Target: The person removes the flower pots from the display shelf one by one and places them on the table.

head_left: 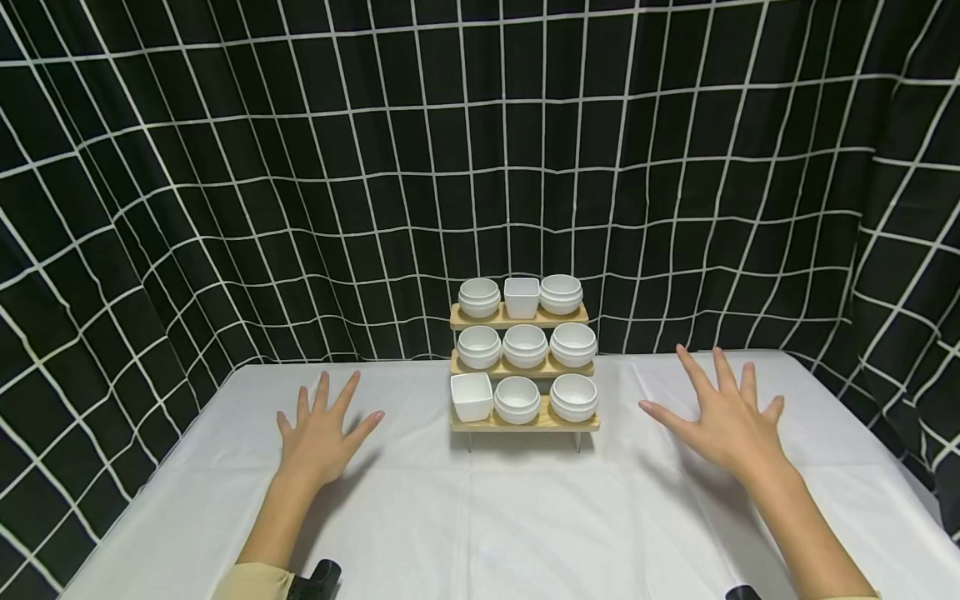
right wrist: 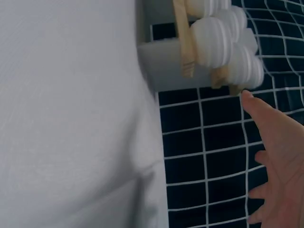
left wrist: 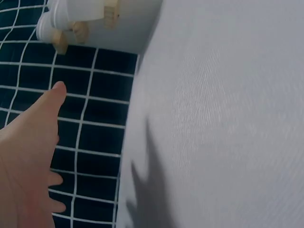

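On the white-clothed table [head_left: 480, 517], right at the middle near its far edge, stands a small wooden three-step rack [head_left: 524, 423] loaded with white bowls [head_left: 524, 346], three to a step. Most are round; a square one [head_left: 472, 396] sits at the left end of the lowest step and another square one [head_left: 521, 297] in the middle of the top step.

Both of the person's hands are held out over the cloth, one on either side of the rack, and neither touches it or holds anything. The left hand [head_left: 324, 433] is spread flat with its fingers straight and fanned, low over the table and well to the left of the rack; whether the palm rests on the cloth I cannot tell. The right hand [head_left: 727, 417] is likewise released, fingers straight and apart, raised a little above the cloth to the right of the rack, its thumb pointing toward the lowest step. From the right wrist view, a fingertip [right wrist: 247, 97] lines up just below the rack's end, though there is a clear gap between them in the head view.

Behind everything hangs a black curtain with a white grid [head_left: 225, 167], wrapping around the back and both sides of the table.
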{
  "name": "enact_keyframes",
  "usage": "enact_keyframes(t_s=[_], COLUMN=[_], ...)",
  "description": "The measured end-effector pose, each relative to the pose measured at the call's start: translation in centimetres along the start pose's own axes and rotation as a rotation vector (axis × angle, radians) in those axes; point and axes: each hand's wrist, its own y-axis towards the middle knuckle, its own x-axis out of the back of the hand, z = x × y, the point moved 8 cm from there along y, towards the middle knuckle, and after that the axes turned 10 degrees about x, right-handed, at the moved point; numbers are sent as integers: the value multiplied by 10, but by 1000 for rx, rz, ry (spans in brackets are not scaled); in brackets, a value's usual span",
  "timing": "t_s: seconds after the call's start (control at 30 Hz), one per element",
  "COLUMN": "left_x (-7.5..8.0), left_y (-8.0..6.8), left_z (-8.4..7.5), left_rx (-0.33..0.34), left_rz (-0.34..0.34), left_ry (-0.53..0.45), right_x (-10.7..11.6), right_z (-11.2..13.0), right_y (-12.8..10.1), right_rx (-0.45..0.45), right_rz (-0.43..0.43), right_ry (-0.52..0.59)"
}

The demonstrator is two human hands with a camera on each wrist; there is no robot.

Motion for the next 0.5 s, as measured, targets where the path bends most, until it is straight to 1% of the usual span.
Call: enact_keyframes(t_s=[0.3, 0.4, 0.5], left_x=[-7, -10, -14], left_y=[-1, -2, -4], left_z=[-13, -17, -22], left_rx=[-22, -39, -64], left_rz=[26, 50, 85], left_ry=[-65, -111, -178], right_x=[8, 11, 14], right_z=[17, 23, 31], right_y=[2, 2, 2], right_rx=[37, 56, 84], right_rz=[8, -1, -13], right_ry=[52, 71, 89])
